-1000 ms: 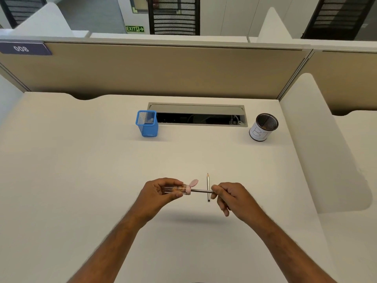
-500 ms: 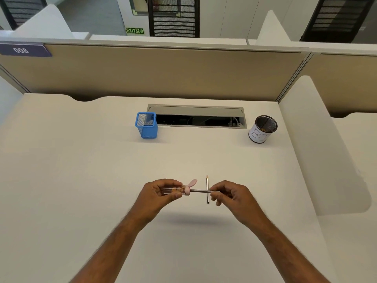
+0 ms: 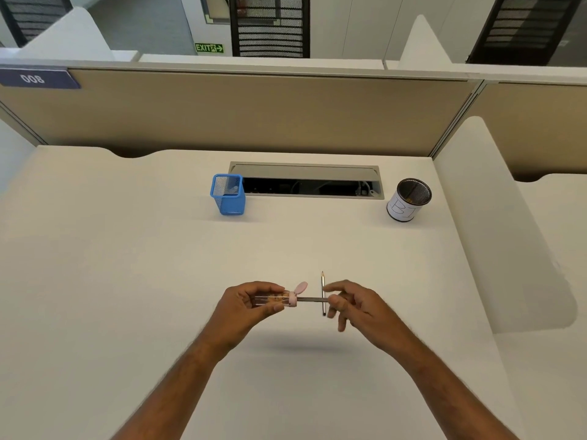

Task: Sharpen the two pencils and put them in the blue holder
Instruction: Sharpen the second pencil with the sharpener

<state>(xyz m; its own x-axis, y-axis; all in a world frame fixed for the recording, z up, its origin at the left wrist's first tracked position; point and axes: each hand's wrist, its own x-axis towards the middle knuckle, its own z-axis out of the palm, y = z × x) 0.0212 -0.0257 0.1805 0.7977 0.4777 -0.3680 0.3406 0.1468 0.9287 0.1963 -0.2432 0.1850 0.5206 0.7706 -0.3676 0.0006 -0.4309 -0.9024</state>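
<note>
My left hand holds a clear sharpener with a pink cap above the desk. A pencil lies level with its tip inside the sharpener, and my right hand pinches its other end between thumb and forefinger, the other fingers spread. A second pencil lies on the desk under the hands, its sharp tip pointing away from me. The blue mesh holder stands at the back, left of centre; I cannot tell what is inside it.
A black mesh cup with a white label stands at the back right. A cable slot is sunk into the desk between holder and cup. A beige partition closes the back, and a white divider the right.
My right hand's lower fingers have spread apart while thumb and forefinger stay on the pencil. The left hand and sharpener stay in place. The camera view shifted slightly.
</note>
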